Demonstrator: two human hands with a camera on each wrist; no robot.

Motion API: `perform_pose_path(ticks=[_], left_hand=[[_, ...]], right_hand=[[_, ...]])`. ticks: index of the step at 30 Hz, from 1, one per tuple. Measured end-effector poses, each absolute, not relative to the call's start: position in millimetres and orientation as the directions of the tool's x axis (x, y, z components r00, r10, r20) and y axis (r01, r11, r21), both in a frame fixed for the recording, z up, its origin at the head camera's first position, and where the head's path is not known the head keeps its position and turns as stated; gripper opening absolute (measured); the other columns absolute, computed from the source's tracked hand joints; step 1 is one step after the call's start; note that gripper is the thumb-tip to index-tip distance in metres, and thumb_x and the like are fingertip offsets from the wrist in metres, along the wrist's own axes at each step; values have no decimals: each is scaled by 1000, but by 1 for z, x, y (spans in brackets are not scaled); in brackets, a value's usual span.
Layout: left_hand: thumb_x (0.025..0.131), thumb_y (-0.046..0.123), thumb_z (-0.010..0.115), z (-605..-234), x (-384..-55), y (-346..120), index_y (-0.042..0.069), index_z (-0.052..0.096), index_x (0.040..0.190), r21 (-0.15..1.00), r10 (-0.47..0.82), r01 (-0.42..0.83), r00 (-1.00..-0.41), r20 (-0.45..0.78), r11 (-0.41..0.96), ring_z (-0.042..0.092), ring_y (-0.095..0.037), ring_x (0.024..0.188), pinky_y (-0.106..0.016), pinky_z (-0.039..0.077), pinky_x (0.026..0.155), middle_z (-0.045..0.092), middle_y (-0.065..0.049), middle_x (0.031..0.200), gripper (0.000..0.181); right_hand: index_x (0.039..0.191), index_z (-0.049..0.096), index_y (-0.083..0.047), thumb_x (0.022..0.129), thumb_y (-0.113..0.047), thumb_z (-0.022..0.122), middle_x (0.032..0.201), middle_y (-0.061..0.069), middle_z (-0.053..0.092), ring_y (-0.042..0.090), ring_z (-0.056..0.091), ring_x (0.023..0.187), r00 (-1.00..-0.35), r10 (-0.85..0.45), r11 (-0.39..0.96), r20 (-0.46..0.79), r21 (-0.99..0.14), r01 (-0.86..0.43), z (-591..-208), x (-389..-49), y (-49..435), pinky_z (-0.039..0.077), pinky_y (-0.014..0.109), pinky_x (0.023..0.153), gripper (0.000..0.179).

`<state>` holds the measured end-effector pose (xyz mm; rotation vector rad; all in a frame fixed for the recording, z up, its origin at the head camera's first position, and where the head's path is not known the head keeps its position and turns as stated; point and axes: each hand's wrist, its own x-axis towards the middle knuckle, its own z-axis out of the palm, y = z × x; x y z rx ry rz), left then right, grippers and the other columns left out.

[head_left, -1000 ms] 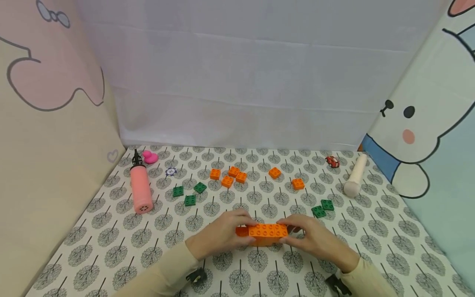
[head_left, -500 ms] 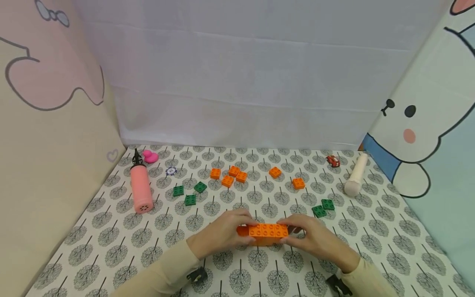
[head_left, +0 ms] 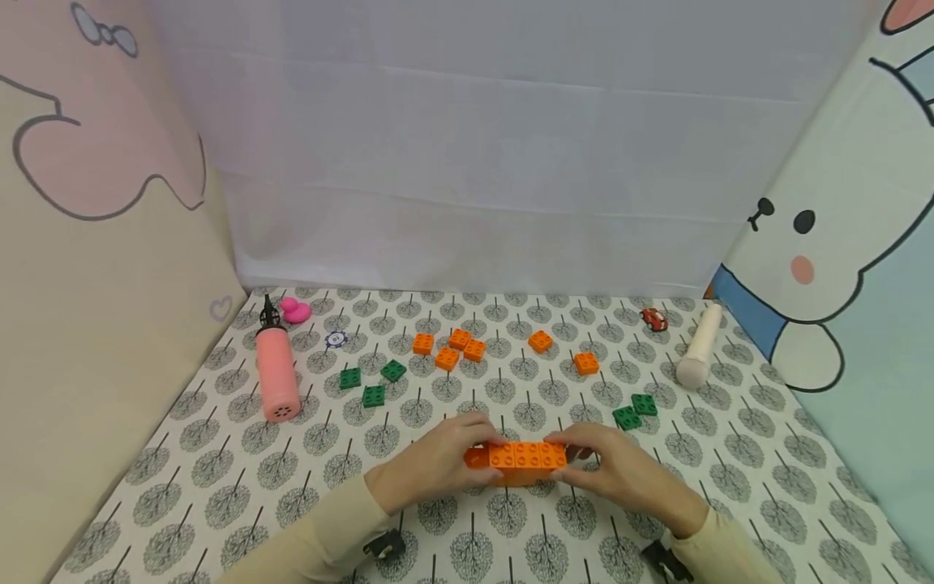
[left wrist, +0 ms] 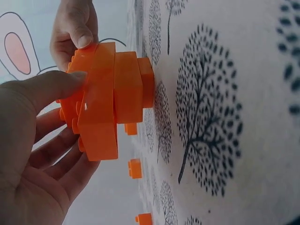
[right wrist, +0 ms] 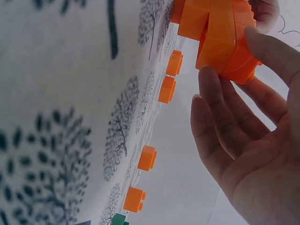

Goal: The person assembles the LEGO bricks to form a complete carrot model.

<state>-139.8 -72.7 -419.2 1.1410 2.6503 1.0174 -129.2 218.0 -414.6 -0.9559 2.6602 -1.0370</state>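
Observation:
A stack of orange toy building blocks (head_left: 527, 464) stands on the table near its front, held between both hands. The left hand (head_left: 441, 456) grips its left end, the thumb on the near side. My right hand (head_left: 620, 470) pinches the right end between thumb and fingers. Seen from the left wrist, the stack (left wrist: 98, 112) has several layers and narrows towards the cloth, the lowest layer being the smallest. From the right wrist view, a narrow gap shows between two layers of the stack (right wrist: 218, 40), and the right thumb (right wrist: 269, 47) lies over the top layer.
Loose orange blocks (head_left: 447, 358) lie scattered behind the hands, with green blocks (head_left: 374, 395) to the left and more green blocks (head_left: 627, 418) to the right. Farther off are a pink pump (head_left: 278, 373), a pink duck (head_left: 295, 310), a chip (head_left: 336, 339), a red car (head_left: 653, 319) and a white cylinder (head_left: 699, 345).

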Motion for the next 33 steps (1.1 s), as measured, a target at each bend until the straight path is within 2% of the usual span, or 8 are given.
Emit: perform_pose_path(ticks=[6, 9, 14, 21, 23, 27, 30, 33], left_hand=[[95, 55, 58, -425, -150, -80, 16, 64, 129, 603, 655, 611, -733, 186, 512, 59, -6, 104, -27, 53, 92, 63, 6, 118, 52], [97, 51, 57, -424, -161, -86, 13, 65, 128, 590, 596, 591, -773, 218, 550, 60, -13, 110, -34, 53, 96, 65, 0, 120, 50], [95, 33, 68, -418, -188, -93, 11, 65, 128, 525, 464, 529, -846, 263, 666, 60, -23, 119, -41, 50, 103, 63, -5, 129, 40], [93, 23, 70, -422, -224, -95, 6, 62, 131, 555, 261, 325, -946, 194, 766, 60, -33, 116, -49, 53, 96, 58, -17, 136, 42], [93, 24, 70, -425, -232, -93, 5, 61, 133, 550, 228, 284, -959, 170, 785, 57, -34, 120, -49, 51, 99, 57, -18, 137, 45], [93, 27, 71, -432, -241, -87, 6, 59, 136, 523, 179, 217, -976, 123, 824, 54, -37, 125, -48, 55, 94, 54, -20, 140, 50], [92, 29, 71, -435, -246, -83, 6, 59, 135, 495, 156, 194, -981, 117, 847, 56, -38, 121, -48, 57, 88, 54, -21, 138, 51], [92, 30, 71, -438, -249, -81, 6, 60, 135, 484, 143, 179, -983, 112, 857, 56, -36, 118, -48, 56, 90, 55, -21, 135, 50]], right_hand=[[127, 67, -13, 92, -39, 70, 108, -9, 68, 9, 64, 89, -788, -605, 561, 113, -642, -522, -414, -129, 219, 57, 32, 77, 43], [128, 66, -11, 93, -39, 70, 108, -8, 67, 8, 64, 89, -790, -605, 567, 104, -640, -519, -413, -129, 219, 57, 32, 77, 45], [129, 65, -10, 93, -40, 69, 109, -8, 67, 8, 63, 90, -790, -606, 572, 95, -638, -516, -412, -129, 219, 56, 31, 78, 47], [130, 64, -10, 93, -42, 69, 110, -9, 67, 7, 63, 91, -789, -610, 568, 79, -650, -504, -412, -129, 219, 57, 32, 79, 49], [131, 64, -10, 93, -42, 68, 111, -9, 66, 6, 62, 92, -789, -611, 568, 66, -658, -495, -412, -128, 219, 56, 32, 80, 50], [131, 64, -10, 93, -41, 69, 110, -9, 66, 5, 62, 92, -788, -613, 566, 54, -666, -486, -413, -128, 220, 57, 32, 81, 49], [130, 65, -10, 93, -41, 69, 110, -9, 67, 5, 62, 92, -787, -613, 566, 63, -660, -494, -414, -129, 219, 57, 32, 81, 49], [129, 65, -10, 93, -41, 69, 108, -10, 66, 5, 62, 91, -785, -614, 567, 74, -650, -505, -414, -130, 219, 57, 32, 80, 48]])
